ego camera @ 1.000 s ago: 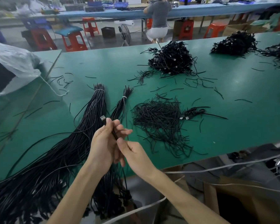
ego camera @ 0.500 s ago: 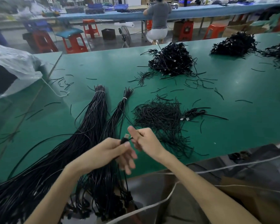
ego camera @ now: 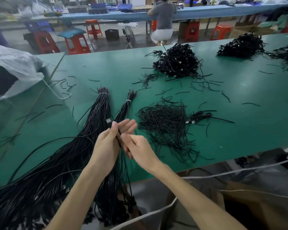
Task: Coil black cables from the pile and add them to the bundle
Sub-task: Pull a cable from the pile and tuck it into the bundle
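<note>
My left hand (ego camera: 107, 143) grips a black cable whose metal plug (ego camera: 108, 121) sticks up above the thumb. My right hand (ego camera: 140, 149) pinches the same cable just below, and its length hangs down past the table edge. Behind my hands lie a thick tied bundle of straight cables (ego camera: 96, 123) and a thin tied bundle (ego camera: 125, 108), both reaching over the near edge. A loose pile of thin black ties (ego camera: 165, 125) lies to the right of my hands. A small coiled cable (ego camera: 199, 116) rests beside that pile.
The green table (ego camera: 239, 130) carries heaps of coiled cables at the back centre (ego camera: 176, 61) and back right (ego camera: 241, 46), plus scattered ties. A white plastic bag (ego camera: 13, 67) sits at far left. A person sits at a blue bench behind, among red stools.
My hands rose and came together; the plug now points upward in my left hand, and my right hand has slid down the cable below it.
</note>
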The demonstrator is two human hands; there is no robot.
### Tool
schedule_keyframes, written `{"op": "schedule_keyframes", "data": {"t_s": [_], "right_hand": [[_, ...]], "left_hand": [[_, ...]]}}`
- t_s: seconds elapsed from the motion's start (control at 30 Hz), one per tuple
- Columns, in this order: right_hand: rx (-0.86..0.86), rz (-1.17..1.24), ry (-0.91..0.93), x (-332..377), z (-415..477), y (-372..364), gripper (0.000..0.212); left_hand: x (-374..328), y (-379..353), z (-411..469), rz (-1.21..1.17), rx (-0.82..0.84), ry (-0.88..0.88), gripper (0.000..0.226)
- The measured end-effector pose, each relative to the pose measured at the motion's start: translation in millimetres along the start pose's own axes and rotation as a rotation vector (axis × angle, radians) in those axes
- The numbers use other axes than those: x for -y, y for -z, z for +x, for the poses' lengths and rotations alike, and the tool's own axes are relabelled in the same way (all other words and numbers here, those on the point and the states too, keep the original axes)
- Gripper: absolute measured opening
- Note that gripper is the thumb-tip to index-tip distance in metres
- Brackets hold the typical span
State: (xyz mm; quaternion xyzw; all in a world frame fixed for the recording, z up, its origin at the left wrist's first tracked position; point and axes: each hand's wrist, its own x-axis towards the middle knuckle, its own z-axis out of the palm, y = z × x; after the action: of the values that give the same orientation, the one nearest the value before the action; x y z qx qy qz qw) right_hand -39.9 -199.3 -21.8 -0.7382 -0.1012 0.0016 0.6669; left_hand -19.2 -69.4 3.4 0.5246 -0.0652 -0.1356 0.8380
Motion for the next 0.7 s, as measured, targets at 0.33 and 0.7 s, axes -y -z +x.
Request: {"op": "schedule_keyframes", "data": {"t_s": [0.33,0.7], "right_hand": [[0.206,-0.599,0.143,-8.9,28.8,24.6,0.043],[0.226,-1.009,0.301,47.6,61.4,27.5,0.028]], "left_hand": [[-24.9,13.1,-12.4,-0.115,-0.038,-0.060,0.035],[15.1,43.1,-6.7,0.998,-0.089,-0.219,0.031]]}}
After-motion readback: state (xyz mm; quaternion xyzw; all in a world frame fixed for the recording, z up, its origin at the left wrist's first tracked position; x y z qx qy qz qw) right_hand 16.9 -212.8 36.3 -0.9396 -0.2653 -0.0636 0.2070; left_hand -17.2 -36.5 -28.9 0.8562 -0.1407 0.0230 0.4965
